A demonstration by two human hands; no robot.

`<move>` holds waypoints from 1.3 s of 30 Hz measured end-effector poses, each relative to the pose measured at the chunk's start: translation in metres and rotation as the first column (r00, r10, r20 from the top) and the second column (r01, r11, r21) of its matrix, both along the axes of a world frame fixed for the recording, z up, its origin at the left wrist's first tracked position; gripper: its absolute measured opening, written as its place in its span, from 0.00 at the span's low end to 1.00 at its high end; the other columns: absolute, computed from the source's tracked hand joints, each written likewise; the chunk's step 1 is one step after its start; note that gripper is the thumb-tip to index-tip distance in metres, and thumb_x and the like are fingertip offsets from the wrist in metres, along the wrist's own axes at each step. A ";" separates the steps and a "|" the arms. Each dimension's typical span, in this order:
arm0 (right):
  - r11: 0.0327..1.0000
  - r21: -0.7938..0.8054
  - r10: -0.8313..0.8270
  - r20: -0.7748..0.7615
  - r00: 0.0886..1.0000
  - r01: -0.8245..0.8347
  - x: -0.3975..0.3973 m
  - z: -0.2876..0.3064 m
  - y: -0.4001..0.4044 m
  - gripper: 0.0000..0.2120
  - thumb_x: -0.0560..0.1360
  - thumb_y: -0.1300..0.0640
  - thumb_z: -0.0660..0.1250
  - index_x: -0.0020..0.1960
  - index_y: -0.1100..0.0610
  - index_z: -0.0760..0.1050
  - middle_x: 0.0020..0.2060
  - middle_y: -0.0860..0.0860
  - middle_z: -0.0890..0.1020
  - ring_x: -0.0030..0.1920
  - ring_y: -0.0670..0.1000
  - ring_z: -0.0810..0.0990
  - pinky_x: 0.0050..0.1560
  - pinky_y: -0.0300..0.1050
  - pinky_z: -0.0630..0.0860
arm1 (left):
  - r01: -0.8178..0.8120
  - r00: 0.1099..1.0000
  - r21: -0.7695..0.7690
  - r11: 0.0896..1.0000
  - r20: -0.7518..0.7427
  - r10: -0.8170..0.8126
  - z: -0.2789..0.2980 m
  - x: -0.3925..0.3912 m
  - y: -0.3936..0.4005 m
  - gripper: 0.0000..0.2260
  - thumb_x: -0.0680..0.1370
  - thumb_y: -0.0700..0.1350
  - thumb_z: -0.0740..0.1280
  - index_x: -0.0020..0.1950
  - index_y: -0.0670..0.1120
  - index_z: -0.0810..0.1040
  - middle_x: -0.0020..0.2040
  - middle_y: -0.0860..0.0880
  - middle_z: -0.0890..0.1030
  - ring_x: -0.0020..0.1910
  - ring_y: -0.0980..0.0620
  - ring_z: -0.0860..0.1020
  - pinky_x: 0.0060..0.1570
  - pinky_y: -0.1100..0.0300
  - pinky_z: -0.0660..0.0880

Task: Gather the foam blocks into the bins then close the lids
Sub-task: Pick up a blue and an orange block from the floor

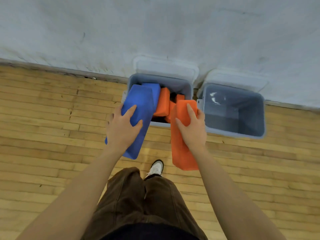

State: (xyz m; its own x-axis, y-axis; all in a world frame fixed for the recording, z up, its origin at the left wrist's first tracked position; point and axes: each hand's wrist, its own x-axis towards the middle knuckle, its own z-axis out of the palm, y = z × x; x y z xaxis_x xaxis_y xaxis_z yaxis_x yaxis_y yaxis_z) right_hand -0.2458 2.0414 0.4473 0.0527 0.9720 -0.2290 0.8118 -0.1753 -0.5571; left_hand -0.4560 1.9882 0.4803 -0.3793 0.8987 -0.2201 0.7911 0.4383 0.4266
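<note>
Both hands loaded: left hand grips the blue block, right hand the orange block, over the crowded left bin. Better: swing orange toward three o'clock, into the empty bin.

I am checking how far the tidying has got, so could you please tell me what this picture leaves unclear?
All in the head view:
- How full the left bin is: the blue block and orange block cover its opening.
- Each block's underside, where the left hand and right hand wrap it.
- The lids: pale and blurred against the wall.
- Other blocks on the floor: outside the frame.
</note>
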 end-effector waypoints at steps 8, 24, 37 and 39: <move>0.998 -0.043 0.035 0.008 0.999 -0.035 -0.027 -0.043 0.134 0.31 0.74 0.42 0.64 0.74 0.44 0.58 0.73 0.51 0.57 0.69 0.56 0.65 0.58 0.58 0.72 | -0.152 0.984 -0.077 0.985 0.078 0.158 -0.064 -0.028 0.102 0.25 0.75 0.54 0.66 0.71 0.56 0.67 0.73 0.46 0.61 0.67 0.41 0.64 0.64 0.44 0.65; 0.974 -0.220 -0.008 0.191 0.981 0.050 -0.065 -0.272 0.303 0.26 0.79 0.46 0.58 0.75 0.45 0.56 0.74 0.53 0.56 0.69 0.59 0.62 0.57 0.58 0.70 | 0.133 0.990 -0.291 0.948 0.078 -0.115 -0.316 -0.045 0.305 0.28 0.78 0.54 0.62 0.76 0.51 0.58 0.76 0.43 0.55 0.71 0.39 0.58 0.65 0.41 0.61; 0.940 -0.203 -0.280 0.001 0.960 0.275 -0.016 -0.147 0.210 0.19 0.80 0.52 0.60 0.70 0.51 0.68 0.63 0.52 0.73 0.60 0.52 0.74 0.55 0.49 0.73 | 0.579 0.813 -0.146 0.802 0.174 -0.556 -0.166 0.000 0.302 0.17 0.79 0.43 0.59 0.68 0.43 0.71 0.65 0.43 0.72 0.61 0.41 0.70 0.60 0.47 0.67; 0.904 -0.183 -0.395 -0.015 0.918 0.386 0.004 -0.122 0.177 0.18 0.80 0.52 0.60 0.69 0.52 0.69 0.62 0.52 0.74 0.59 0.52 0.74 0.56 0.46 0.71 | 0.678 0.734 -0.145 0.721 0.199 -0.650 -0.138 0.023 0.292 0.17 0.80 0.44 0.58 0.68 0.43 0.70 0.65 0.42 0.72 0.60 0.41 0.71 0.59 0.46 0.67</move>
